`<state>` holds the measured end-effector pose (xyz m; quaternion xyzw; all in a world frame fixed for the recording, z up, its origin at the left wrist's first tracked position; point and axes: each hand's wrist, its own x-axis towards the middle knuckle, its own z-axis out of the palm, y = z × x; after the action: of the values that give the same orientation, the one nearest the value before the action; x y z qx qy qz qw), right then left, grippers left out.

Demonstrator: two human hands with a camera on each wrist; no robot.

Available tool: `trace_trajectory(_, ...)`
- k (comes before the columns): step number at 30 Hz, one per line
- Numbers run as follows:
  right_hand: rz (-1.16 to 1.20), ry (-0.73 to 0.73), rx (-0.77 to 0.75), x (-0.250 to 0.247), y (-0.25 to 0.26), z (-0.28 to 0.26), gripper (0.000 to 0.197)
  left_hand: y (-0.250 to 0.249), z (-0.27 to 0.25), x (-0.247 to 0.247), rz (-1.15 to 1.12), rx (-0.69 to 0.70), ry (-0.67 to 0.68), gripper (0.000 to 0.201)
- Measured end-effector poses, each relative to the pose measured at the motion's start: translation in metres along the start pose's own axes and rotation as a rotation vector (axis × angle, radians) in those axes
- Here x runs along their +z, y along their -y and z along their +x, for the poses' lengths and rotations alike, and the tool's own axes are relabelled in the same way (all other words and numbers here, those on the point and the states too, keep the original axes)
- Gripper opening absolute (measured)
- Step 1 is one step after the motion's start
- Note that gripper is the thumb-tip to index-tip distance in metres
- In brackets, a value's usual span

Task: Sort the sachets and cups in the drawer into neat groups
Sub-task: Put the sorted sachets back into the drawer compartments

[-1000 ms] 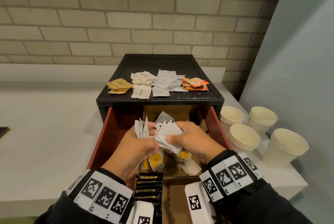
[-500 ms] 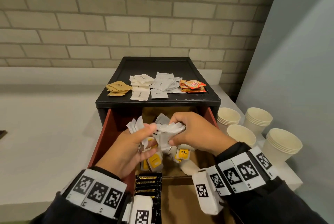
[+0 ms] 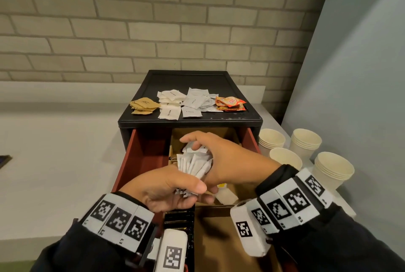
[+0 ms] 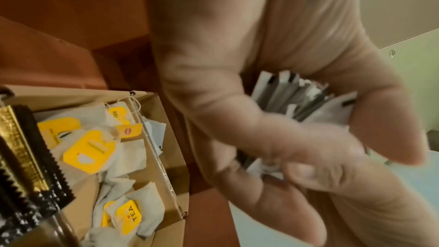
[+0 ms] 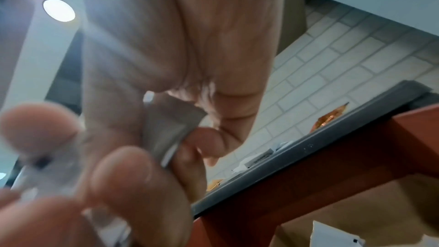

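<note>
On the black cabinet top [image 3: 238,116], left to right, lie small heaps: brown paper sachets [image 3: 143,105], white paper sachets [image 3: 171,105], greyish creamer sachets [image 3: 196,101] and orange printed sachets [image 3: 230,103]. Below, over the open red drawer [image 3: 140,157], the left hand [image 3: 166,190] curls thumb and fingers round the lower end of a fanned bundle of white paper sachets [image 3: 195,165]; the right hand [image 3: 228,162] cups and pinches its upper end. They look light, thin and slippery against each other, so I'd squeeze the flat faces, not the edges. Yellow-tagged teabags [image 4: 90,149] sit in a cardboard compartment underneath. Stacked cream paper cups [image 3: 331,171] stand rightmost on the counter.
</note>
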<state>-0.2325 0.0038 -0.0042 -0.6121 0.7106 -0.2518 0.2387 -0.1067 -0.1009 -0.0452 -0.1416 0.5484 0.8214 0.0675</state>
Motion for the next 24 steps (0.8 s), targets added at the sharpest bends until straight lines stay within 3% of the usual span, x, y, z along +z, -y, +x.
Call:
trace_trajectory(4,-0.173,0.144,-0.011,0.001,0.002,-0.005,0.091,0.002,0.000,0.007,0.085,-0.042,0.063,0.060)
trace_trajectory(9,-0.315,0.156,-0.072,0.016,0.000,0.002,0.087,0.005,0.004,0.010,0.079,-0.032,0.033,0.076)
trace_trajectory(13,-0.274,0.176,-0.034,0.011,0.004,0.005,0.088,0.004,0.003,0.010,0.083,0.001,-0.055,0.070)
trace_trajectory(17,-0.037,0.133,0.113,-0.011,-0.003,0.010,0.077,0.001,0.001,0.005,-0.012,0.094,-0.291,0.032)
trace_trajectory(21,0.257,-0.260,0.388,-0.024,-0.028,0.030,0.032,0.002,0.010,-0.015,-0.387,0.247,-0.629,0.014)
trace_trajectory(22,0.251,-0.293,0.438,-0.023,-0.034,0.037,0.029,0.002,0.012,-0.019,-0.452,0.287,-0.682,0.012)
trace_trajectory(24,0.088,-0.219,0.488,-0.016,-0.043,0.054,0.028,0.003,0.015,-0.024,-0.502,0.351,-0.756,0.015)
